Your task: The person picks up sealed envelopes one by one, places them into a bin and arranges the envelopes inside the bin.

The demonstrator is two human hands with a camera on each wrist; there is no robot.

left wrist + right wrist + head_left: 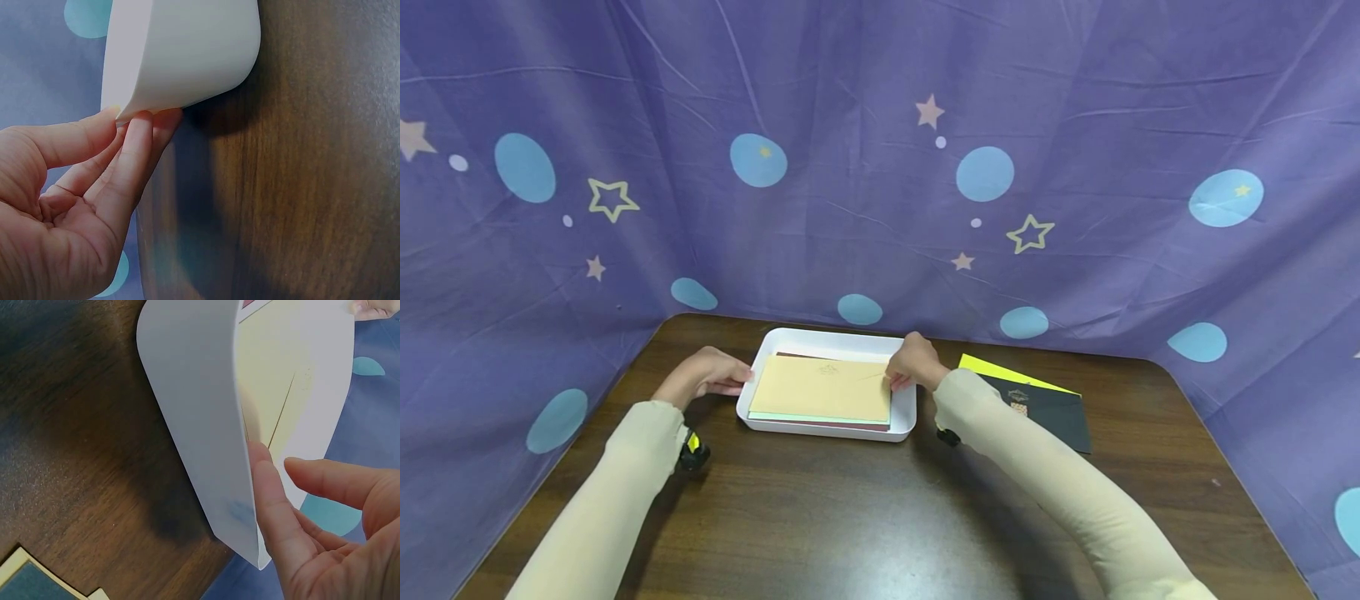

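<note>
A white tray (pixel 831 341) sits toward the back of the table with a stack of envelopes inside. On top lies a cream envelope (pixel 820 387) with a small printed emblem; a mint green edge and a dark red edge show beneath it. My left hand (pixel 715 373) pinches the tray's left rim between thumb and fingertips, the thumb on the inner side. My right hand (pixel 913 362) reaches inside the tray's right wall, at the right end of the cream envelope. In the right wrist view, its thumb stands apart from the nearly straight fingers (pixel 270 494), which lie along the wall.
Right of the tray, partly behind my right sleeve, a black envelope (pixel 1056 417) with a gold emblem overlaps a bright yellow envelope (pixel 992 367). The dark wooden table (pixel 820 517) meets a purple patterned curtain (pixel 880 208) at its back and sides.
</note>
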